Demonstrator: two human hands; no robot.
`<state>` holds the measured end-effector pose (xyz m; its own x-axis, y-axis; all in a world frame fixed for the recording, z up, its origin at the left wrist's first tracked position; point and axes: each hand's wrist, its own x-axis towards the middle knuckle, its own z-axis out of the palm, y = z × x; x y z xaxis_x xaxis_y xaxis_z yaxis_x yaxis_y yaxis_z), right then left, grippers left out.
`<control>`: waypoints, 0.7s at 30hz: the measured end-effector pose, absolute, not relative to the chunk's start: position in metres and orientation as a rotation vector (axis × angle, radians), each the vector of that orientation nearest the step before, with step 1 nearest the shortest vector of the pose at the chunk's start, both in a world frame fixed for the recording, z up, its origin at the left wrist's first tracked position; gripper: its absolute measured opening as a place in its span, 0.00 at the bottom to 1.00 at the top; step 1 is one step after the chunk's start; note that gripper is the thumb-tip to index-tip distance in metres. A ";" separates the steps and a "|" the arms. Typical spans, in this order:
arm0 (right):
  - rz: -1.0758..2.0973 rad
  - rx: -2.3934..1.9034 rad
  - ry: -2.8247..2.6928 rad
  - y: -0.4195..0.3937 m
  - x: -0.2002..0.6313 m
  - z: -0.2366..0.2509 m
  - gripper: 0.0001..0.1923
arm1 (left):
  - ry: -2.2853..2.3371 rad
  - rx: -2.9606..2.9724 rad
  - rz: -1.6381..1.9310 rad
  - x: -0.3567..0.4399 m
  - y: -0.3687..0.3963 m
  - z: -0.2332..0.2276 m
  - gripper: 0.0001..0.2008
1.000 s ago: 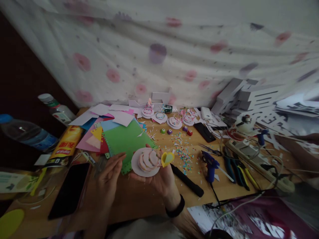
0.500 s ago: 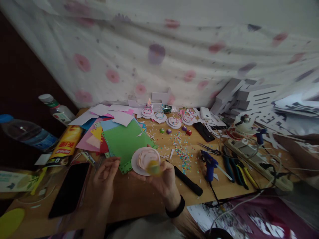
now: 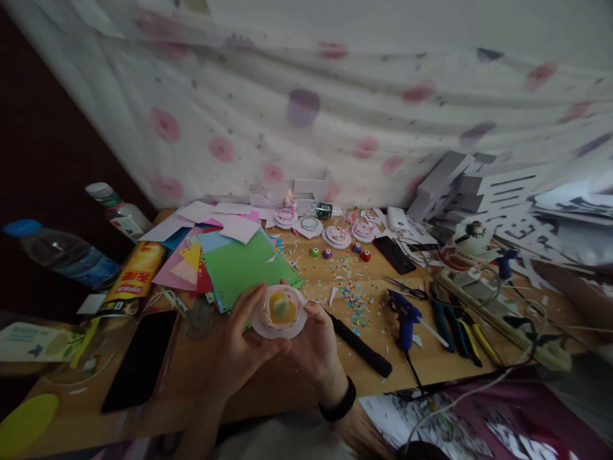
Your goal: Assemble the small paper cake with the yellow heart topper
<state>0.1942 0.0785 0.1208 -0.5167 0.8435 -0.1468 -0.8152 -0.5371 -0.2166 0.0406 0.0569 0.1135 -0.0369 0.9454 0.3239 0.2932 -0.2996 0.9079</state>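
Over the table's front edge I hold a small paper cake model (image 3: 301,305), a round white disc base with a pale pink ring on it. A yellow piece (image 3: 280,308) with a paler greenish middle lies inside the ring; its exact kind is unclear. My left hand (image 3: 242,351) curves round the left and near side of the base, fingers closed on it. My right hand (image 3: 320,345), with a black band at the wrist, grips the right side, thumb at the rim. Some fingers are hidden beneath the base. Green paper sheets (image 3: 244,265) lie just behind.
Several similar cake models (image 3: 336,236) stand at the back. Colourful beads (image 3: 354,303) are scattered mid-table. To the right lie a black rod (image 3: 361,348), a blue glue gun (image 3: 407,319), pliers (image 3: 472,338) and a power strip (image 3: 502,319). Left are a phone (image 3: 141,361) and bottles (image 3: 67,252).
My left hand has moved right and closed on the base. The yellow piece, earlier blurred near my right thumb, now lies within the pink ring.
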 end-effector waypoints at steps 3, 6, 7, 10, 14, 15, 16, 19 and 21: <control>2.113 -0.292 -0.151 0.077 0.192 0.119 0.22 | 1.344 1.729 1.310 0.049 0.061 0.119 0.34; 2.099 -0.340 -0.114 0.076 0.188 0.119 0.21 | 1.408 1.745 1.333 0.055 0.064 0.121 0.31; 2.092 -0.355 -0.099 0.076 0.187 0.119 0.21 | 1.434 1.734 1.346 0.057 0.064 0.120 0.31; 2.065 -0.373 -0.066 0.076 0.184 0.121 0.18 | 1.480 1.742 1.373 0.059 0.064 0.117 0.28; 2.068 -0.418 -0.031 0.076 0.185 0.122 0.20 | 1.473 1.783 1.343 0.056 0.060 0.114 0.37; 2.073 -0.430 -0.025 0.076 0.186 0.122 0.22 | 1.461 1.752 1.333 0.054 0.058 0.115 0.40; 2.081 -0.438 -0.021 0.076 0.186 0.123 0.22 | 1.446 1.713 1.328 0.053 0.056 0.117 0.43; 2.105 -0.421 -0.008 0.076 0.187 0.122 0.23 | 1.413 1.644 1.370 0.047 0.049 0.126 0.42; 2.095 -0.408 -0.002 0.077 0.186 0.121 0.22 | 1.399 1.621 1.403 0.045 0.047 0.133 0.38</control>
